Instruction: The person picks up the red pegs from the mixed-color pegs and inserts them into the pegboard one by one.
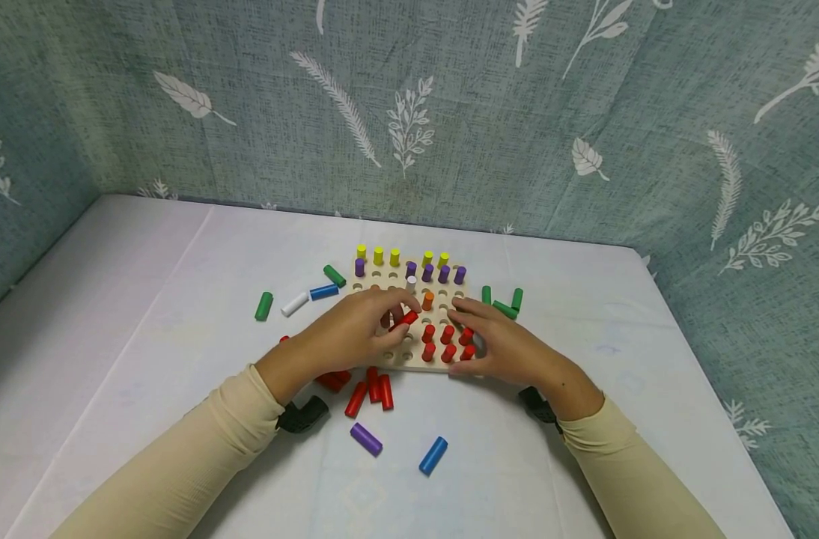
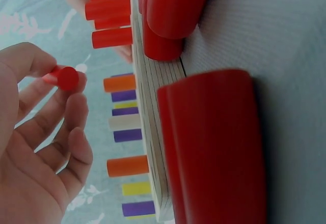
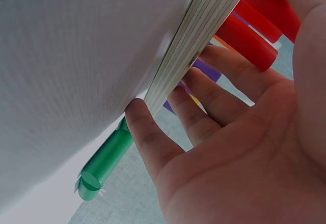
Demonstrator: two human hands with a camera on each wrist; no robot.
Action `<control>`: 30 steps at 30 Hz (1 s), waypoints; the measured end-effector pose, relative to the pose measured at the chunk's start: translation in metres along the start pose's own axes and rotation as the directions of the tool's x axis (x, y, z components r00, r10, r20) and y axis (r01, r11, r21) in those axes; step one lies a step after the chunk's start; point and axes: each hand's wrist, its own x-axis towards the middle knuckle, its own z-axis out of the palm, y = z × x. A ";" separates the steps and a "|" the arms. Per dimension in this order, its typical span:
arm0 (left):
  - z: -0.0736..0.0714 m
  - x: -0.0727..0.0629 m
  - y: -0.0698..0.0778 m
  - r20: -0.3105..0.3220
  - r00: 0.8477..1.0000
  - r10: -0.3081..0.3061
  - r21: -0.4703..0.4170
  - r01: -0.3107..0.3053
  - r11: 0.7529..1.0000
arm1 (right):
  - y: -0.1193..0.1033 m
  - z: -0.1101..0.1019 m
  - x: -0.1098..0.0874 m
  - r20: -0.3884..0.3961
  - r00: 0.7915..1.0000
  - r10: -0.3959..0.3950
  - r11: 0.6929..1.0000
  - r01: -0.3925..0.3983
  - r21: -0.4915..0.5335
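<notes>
My left hand (image 1: 358, 326) is over the left part of a wooden pegboard (image 1: 419, 365), pinching a red peg (image 1: 406, 320) between thumb and index finger. In the left wrist view that peg (image 2: 67, 78) points its round end toward the camera, while the other fingers curl loosely. Against the board's right side rests my right hand (image 1: 510, 343), its fingers (image 3: 191, 114) spread along the layered edge. Red pegs (image 1: 448, 335) stand in two short rows beside it. An orange peg (image 1: 427, 301) and a white peg (image 1: 412, 284) stand mid-board. The left hand hides some of the holes.
Yellow pegs (image 1: 379, 256) and purple pegs (image 1: 427, 272) stand in the far rows. Loose red pegs (image 1: 374, 385), a purple peg (image 1: 366, 439) and a blue peg (image 1: 433, 455) lie in front. Green pegs (image 1: 504, 309) lie to the right; a white peg (image 1: 295, 303) lies left.
</notes>
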 end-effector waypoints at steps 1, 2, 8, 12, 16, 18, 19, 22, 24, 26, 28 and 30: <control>0.000 0.000 0.000 0.003 1.000 0.000 -0.003 0.000 1.000 | 0.000 0.000 0.000 0.000 1.000 0.000 1.000 0.000 -0.001; 0.001 0.001 -0.001 0.006 1.000 0.001 -0.005 -0.001 1.000 | 0.000 0.000 0.000 0.001 1.000 0.001 1.000 -0.001 -0.001; 0.002 0.002 -0.002 0.015 1.000 0.013 -0.006 -0.013 1.000 | 0.000 0.000 0.000 0.002 1.000 0.013 1.000 -0.013 -0.006; 0.002 0.003 -0.002 0.023 1.000 0.018 -0.005 -0.018 1.000 | 0.000 0.000 0.001 0.004 1.000 0.017 1.000 -0.017 -0.006; 0.004 0.004 -0.003 0.029 0.999 0.019 0.001 -0.020 1.000 | 0.000 0.000 0.001 0.007 1.000 0.018 1.000 -0.018 -0.006; 0.004 0.004 -0.003 0.030 0.999 0.020 0.003 -0.020 1.000 | 0.000 0.000 0.001 0.009 1.000 0.020 1.000 -0.020 -0.006; 0.004 0.004 -0.003 0.029 0.999 0.022 0.002 -0.022 1.000 | 0.000 0.000 0.001 0.011 1.000 0.021 1.000 -0.021 -0.006; 0.005 0.004 -0.003 0.027 0.999 0.020 -0.002 -0.020 1.000 | 0.000 -0.001 0.001 0.014 1.000 0.022 1.000 -0.022 -0.006; 0.006 0.004 -0.003 0.024 0.999 0.021 -0.003 -0.021 1.000 | 0.000 -0.001 0.001 0.011 1.000 0.020 1.000 -0.020 -0.009; 0.006 0.004 -0.003 0.022 1.000 0.018 -0.002 -0.018 1.000 | 0.000 -0.001 0.001 0.009 1.000 0.017 1.000 -0.017 -0.002; 0.006 0.004 -0.003 0.018 1.000 0.020 0.001 -0.020 1.000 | 0.000 -0.001 0.001 0.009 1.000 0.015 1.000 -0.015 0.007; 0.007 0.003 -0.003 0.013 1.000 0.018 0.004 -0.018 1.000 | 0.000 0.000 0.001 0.011 1.000 0.017 1.000 -0.017 0.012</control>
